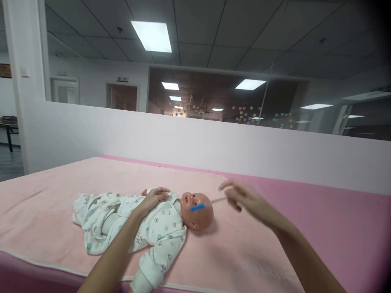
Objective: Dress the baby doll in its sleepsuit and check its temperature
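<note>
One doll [161, 224] face-up, head toward the right. One blue-ended stick [197, 207] at its face; contact unclear. Right hand [233, 196], blurred, apparently pinching the stick's far end. Left hand [156, 196] flat on the chest, fingers loosely extended. Step, judged: steadying doll, presenting stick; next calls for gentle control. Beneath: one pale-pink blanket [122, 175].

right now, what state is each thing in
doll: on its back, dressed
blue-tipped stick: held at the doll's face, contact unclear
left grip: open, on the doll's chest
right grip: closed on the stick, blurred
pink blanket: spread out, slightly wrinkled
ceiling lights: lit
</note>
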A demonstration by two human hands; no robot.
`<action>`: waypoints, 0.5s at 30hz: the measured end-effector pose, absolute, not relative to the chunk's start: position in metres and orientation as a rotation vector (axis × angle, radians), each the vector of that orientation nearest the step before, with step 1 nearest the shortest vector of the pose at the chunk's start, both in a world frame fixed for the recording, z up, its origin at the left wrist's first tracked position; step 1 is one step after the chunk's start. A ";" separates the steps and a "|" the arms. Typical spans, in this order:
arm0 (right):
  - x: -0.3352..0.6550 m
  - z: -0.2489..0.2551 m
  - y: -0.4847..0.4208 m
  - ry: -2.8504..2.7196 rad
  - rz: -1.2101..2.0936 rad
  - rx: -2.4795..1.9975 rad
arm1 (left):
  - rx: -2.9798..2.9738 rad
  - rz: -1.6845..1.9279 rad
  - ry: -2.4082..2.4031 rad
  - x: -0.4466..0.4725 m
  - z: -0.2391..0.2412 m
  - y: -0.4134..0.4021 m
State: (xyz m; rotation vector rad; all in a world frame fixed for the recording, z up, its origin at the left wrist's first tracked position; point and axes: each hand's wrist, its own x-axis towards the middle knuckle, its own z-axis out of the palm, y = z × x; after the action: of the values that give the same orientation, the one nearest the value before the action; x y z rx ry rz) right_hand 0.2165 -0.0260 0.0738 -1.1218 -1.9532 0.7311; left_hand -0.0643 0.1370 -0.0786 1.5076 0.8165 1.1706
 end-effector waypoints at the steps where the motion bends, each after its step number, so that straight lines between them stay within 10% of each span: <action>1: 0.216 0.087 -0.019 -1.817 0.766 -0.997 | 1.495 1.184 0.814 -0.066 -0.078 0.136; 15: 0.182 0.113 0.041 -1.645 0.917 -0.805 | 1.361 1.285 0.807 -0.068 -0.077 0.134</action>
State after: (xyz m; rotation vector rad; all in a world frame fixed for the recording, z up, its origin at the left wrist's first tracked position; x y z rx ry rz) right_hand 0.1817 0.0415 0.1129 -0.8055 -1.6447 0.9172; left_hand -0.0683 0.1338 -0.0766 1.3611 0.8068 1.2845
